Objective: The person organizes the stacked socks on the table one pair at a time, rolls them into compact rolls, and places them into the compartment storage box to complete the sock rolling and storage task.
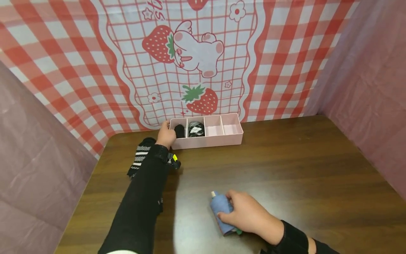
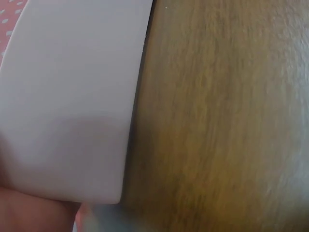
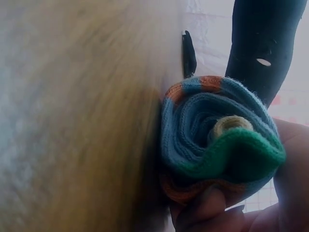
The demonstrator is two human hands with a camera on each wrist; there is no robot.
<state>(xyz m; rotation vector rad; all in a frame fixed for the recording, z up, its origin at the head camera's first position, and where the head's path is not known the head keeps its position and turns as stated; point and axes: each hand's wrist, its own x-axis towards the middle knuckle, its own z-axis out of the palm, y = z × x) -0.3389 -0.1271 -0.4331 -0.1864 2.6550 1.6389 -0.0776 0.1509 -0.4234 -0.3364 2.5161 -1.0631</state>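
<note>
In the head view my left hand (image 1: 166, 135) grips the left end of a pale pink organizer box (image 1: 206, 141) with several compartments in a row. Its long side wall (image 2: 72, 96) fills the left of the left wrist view. A black rolled sock (image 1: 179, 131) sits in the leftmost compartment, and a black-and-white argyle rolled sock (image 1: 196, 129) in the one beside it. Nearer the front, my right hand (image 1: 247, 213) holds a blue rolled sock (image 1: 221, 211) between thumb and fingers, close over the table. The right wrist view shows its spiral end, with green (image 3: 256, 150), orange and cream parts.
Black-and-white patterned socks (image 1: 141, 155) lie on the wooden table (image 1: 285, 169) left of the box, partly behind my left forearm. A small dark patterned piece (image 1: 160, 204) shows beside the sleeve. A red-and-white checked cloth (image 1: 282, 70) hangs right behind the box.
</note>
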